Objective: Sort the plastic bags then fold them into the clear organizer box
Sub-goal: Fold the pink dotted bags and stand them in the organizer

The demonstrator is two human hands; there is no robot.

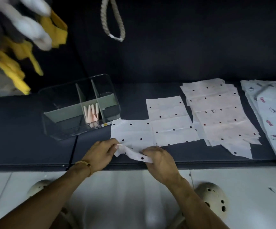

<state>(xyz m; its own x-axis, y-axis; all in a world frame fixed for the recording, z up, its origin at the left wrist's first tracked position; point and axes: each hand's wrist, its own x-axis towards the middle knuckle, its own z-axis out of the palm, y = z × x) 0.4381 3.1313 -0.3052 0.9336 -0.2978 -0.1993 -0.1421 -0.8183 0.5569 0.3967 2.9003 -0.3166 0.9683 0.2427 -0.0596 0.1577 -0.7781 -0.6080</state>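
Observation:
A white plastic bag with black dots [132, 133] lies flat on the dark shelf, its near edge lifted and rolled over. My left hand [101, 152] pinches that edge at its left end and my right hand [160, 158] grips it at the right end. To the left stands the clear organizer box [64, 129] with grey dividers; several folded pink bags [91, 114] stand in its middle compartment. More dotted bags [167, 113] lie flat just beyond, and a fanned stack of them [220, 116] lies to the right.
Larger printed bags [272, 116] lie at the far right. Yellow and white cloth items [23, 35] hang at the upper left, and a braided rope loop [113, 22] hangs in front of the dark back wall. The shelf's front edge [35, 166] runs just under my hands.

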